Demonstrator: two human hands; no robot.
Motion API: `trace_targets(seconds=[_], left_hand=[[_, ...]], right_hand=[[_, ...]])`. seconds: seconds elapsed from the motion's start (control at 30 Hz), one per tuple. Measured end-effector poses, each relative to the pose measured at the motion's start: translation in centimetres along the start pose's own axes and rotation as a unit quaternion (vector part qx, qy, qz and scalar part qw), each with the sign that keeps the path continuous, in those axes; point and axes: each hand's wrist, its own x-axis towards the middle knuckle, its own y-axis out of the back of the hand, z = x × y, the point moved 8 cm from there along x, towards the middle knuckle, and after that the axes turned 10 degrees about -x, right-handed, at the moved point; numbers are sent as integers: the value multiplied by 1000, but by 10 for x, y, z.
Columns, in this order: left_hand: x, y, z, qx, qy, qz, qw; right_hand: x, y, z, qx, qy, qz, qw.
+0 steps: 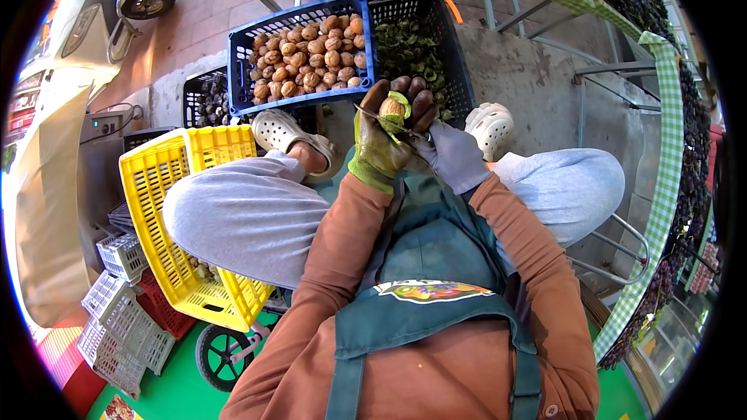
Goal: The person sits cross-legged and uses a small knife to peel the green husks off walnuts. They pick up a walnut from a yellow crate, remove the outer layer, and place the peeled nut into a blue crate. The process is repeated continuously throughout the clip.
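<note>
My left hand (378,149), in a green glove with dark-stained fingers, cradles a walnut (392,108) palm up. Strips of green husk cling to the nut, and part of its brown shell is bare. In the grey-gloved right hand (458,154) is a thin-bladed knife (380,117), its blade lying across the near side of the walnut. Just beyond my hands stands a blue plastic crate (303,98) filled with brown in-shell walnuts (309,52). Against its right side, a black crate (458,41) holds green husk pieces (408,49).
A tilted yellow crate (154,204) leans by my left leg, with some contents low inside. Another black crate (189,96) holds dark pieces. Grey crates (125,321) and a small wheel (224,357) are at lower left. A checked-cloth table edge (665,146) with grapes (694,186) borders the right.
</note>
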Motion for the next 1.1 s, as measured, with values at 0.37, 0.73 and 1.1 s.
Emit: trace_targets(seconds=[0.37, 0.73, 1.1], left_hand=[[-1, 7, 14, 92, -104, 13, 990], [1, -8, 10, 152, -53, -52, 986], [-3, -24, 19, 430, -232, -35, 872]], right_hand=[[-3, 1, -5, 10, -100, 47, 994], [12, 17, 35, 162, -154, -23, 975], [24, 8, 8, 519, -258, 45, 813]])
